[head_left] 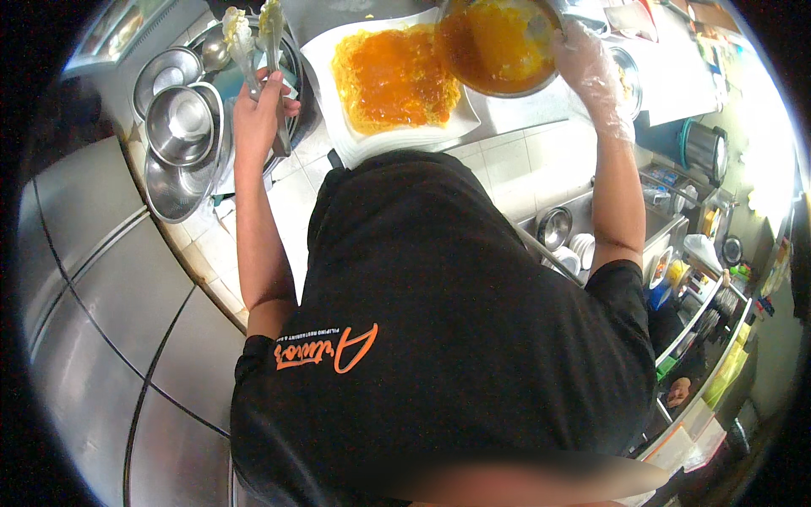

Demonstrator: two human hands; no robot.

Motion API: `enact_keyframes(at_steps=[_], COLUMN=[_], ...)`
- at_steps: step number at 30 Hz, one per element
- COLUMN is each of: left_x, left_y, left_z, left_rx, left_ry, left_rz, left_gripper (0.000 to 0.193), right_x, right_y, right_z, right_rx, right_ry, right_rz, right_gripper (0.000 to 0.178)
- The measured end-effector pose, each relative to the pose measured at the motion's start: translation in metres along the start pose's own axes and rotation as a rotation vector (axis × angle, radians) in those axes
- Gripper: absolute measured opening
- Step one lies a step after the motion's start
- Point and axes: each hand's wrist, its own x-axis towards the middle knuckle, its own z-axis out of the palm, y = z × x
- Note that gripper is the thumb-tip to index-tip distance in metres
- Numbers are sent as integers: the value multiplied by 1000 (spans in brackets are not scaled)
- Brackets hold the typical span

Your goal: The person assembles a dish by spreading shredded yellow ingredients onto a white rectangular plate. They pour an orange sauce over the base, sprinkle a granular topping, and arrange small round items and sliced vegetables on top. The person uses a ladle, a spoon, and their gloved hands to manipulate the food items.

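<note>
My bare left hand (263,114) is closed around a pair of metal tongs (274,63), whose spread tips point away from me and carry pale food residue. In my right hand (587,72), covered by a clear plastic glove, is the rim of a round metal bowl (498,89). Orange sauce (477,42) coats the inside of that bowl, which is tilted beside the plate. Between my hands, a white square plate (359,148) bears a wide layer of noodles (363,122) with orange sauce spread over the top.
Steel bowls (179,125) and a strainer (177,190) sit at the left, near a large round pot (296,63). Stainless cabinet doors (93,338) stand at lower left. To the right are a sink (663,237) with dishes and a tall pot (705,152).
</note>
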Motion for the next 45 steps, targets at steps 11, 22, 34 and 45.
enact_keyframes(at_steps=[11, 22, 34, 45], left_x=[-16, -13, -19, -21], left_y=[-1, -4, 1, -4], left_z=[-13, -4, -17, -24], left_rx=[-7, -50, -30, -37], left_ry=[67, 31, 66, 60], left_rz=[-26, -31, -8, 18], left_gripper=[50, 45, 49, 54], right_x=[1, -2, 61, 90], right_y=[23, 2, -15, -36], right_z=[13, 3, 33, 76], right_rx=[-115, -118, -710, -1023], right_ry=[-94, -76, 23, 941], right_rz=[39, 25, -610, -960], right_gripper=[34, 36, 26, 33])
